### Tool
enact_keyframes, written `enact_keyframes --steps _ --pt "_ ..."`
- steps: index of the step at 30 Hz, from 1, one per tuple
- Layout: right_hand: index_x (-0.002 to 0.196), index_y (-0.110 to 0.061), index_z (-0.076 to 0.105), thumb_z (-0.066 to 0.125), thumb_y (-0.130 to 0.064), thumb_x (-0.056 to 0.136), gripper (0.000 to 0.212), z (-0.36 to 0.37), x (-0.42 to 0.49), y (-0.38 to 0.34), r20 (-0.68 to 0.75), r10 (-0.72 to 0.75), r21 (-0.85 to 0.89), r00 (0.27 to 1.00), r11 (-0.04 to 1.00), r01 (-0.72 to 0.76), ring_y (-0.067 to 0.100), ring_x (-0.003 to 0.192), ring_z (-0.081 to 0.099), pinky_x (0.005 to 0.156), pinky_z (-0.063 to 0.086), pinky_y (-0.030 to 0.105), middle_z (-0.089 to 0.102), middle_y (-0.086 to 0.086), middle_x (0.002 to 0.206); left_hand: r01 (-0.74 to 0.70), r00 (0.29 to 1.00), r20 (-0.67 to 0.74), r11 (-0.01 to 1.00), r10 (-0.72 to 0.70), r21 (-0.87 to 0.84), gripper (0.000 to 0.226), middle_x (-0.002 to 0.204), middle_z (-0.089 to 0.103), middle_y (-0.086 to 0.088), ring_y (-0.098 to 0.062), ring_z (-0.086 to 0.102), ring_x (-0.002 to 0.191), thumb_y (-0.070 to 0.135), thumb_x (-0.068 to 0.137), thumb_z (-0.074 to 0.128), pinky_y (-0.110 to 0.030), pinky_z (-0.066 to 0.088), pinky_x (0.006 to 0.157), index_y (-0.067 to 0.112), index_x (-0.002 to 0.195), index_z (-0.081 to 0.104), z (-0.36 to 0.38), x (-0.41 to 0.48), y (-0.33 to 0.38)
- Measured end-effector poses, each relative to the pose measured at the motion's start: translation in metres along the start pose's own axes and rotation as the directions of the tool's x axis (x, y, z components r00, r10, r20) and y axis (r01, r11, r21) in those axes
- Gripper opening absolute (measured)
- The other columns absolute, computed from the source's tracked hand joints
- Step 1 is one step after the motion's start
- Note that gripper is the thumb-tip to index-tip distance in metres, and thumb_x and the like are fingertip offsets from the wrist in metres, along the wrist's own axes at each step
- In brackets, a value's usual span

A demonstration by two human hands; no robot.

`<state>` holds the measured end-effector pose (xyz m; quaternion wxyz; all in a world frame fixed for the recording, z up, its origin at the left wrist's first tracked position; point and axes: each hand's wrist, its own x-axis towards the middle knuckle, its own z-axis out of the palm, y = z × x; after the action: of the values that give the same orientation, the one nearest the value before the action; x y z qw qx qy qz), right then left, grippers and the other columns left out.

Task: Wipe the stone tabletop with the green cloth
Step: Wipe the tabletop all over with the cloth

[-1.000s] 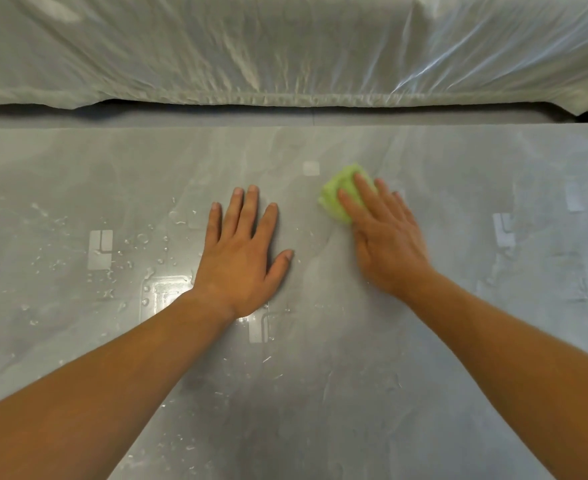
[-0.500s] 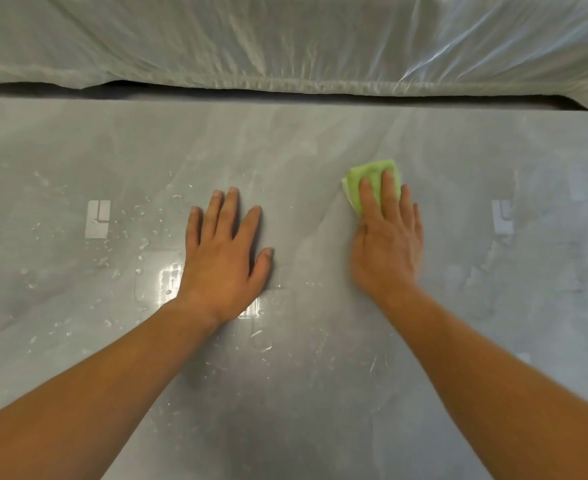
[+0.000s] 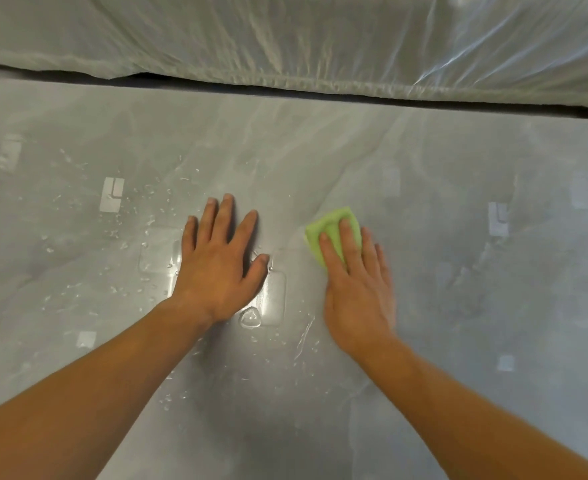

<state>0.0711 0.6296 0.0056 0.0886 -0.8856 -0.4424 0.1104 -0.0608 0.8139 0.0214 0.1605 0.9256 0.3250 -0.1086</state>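
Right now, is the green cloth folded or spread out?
Folded. The green cloth is a small thick pad, partly under the right hand pressing it on the tabletop.

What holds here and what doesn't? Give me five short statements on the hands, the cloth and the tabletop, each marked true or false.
1. The right hand presses the green cloth onto the stone tabletop. True.
2. Water drops lie on the stone beside the left hand. True.
3. The left hand grips a second cloth. False: it rests flat on the stone, holding nothing.
4. The green cloth lies left of the left hand. False: it lies to its right, under the right hand.
5. Plastic sheeting lies beyond the tabletop's far edge. True.
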Motion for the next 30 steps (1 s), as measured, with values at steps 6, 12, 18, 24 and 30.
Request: enact_keyframes --steps 6,12,18,24,30 --pt "0.153 -0.031 0.027 0.050 -0.012 0.085 0.075 -0.007 0.021 0.032 0.028 -0.080 -0.051 0.996 0.995 0.082 0.038 0.149 0.018 0.121 0.017 0.053 0.018 0.003 0.165 -0.019 0.996 0.087 0.997 0.013 0.069 0.077 0.165 -0.022 -0.003 -0.026 -0.026 0.149 0.067 0.091 0.016 -0.055 -0.010 0.120 0.034 0.158 -0.004 0.000 -0.002 -0.007" --pt "0.155 -0.028 0.024 0.047 -0.011 0.088 0.073 -0.001 0.025 -0.005 -0.007 -0.014 -0.005 1.000 1.000 0.014 0.038 0.151 0.011 0.123 0.011 0.049 0.011 0.005 0.166 -0.008 0.998 0.067 0.999 0.006 0.034 0.073 0.165 -0.020 -0.001 -0.024 -0.024 0.150 0.066 0.094 0.019 -0.053 -0.011 0.120 0.036 0.158 -0.001 0.000 -0.003 -0.007" --pt "0.155 -0.031 0.023 0.043 -0.015 0.092 0.068 -0.003 0.102 -0.023 0.029 -0.090 -0.039 0.996 0.995 0.091 0.037 0.151 0.010 0.122 0.009 0.049 0.009 0.003 0.167 -0.028 0.998 0.059 1.000 0.027 0.010 0.069 0.165 -0.020 0.000 -0.022 -0.024 0.150 0.062 0.097 0.022 -0.052 -0.012 0.120 0.037 0.157 -0.001 0.001 -0.002 -0.012" --pt "0.155 -0.030 0.022 0.045 -0.013 0.090 0.071 0.005 0.045 -0.034 0.085 -0.258 -0.049 0.962 0.964 0.262 0.035 0.152 0.009 0.123 0.011 0.050 0.009 0.002 0.167 -0.067 0.996 0.058 0.991 0.074 -0.114 0.072 0.167 -0.010 0.000 -0.018 -0.018 0.152 0.058 0.099 0.024 -0.048 -0.010 0.122 0.024 0.159 0.001 -0.006 -0.005 -0.021" --pt "0.154 -0.033 0.027 0.035 -0.020 0.088 0.067 -0.011 0.036 0.020 0.039 0.066 0.029 0.997 0.997 -0.067 0.036 0.151 0.014 0.121 0.014 0.053 0.013 0.000 0.166 -0.107 0.992 0.073 0.994 0.108 -0.015 0.071 0.166 -0.012 -0.010 -0.026 -0.021 0.151 0.060 0.097 0.016 -0.050 -0.014 0.120 0.024 0.158 0.010 -0.006 -0.036 -0.024"
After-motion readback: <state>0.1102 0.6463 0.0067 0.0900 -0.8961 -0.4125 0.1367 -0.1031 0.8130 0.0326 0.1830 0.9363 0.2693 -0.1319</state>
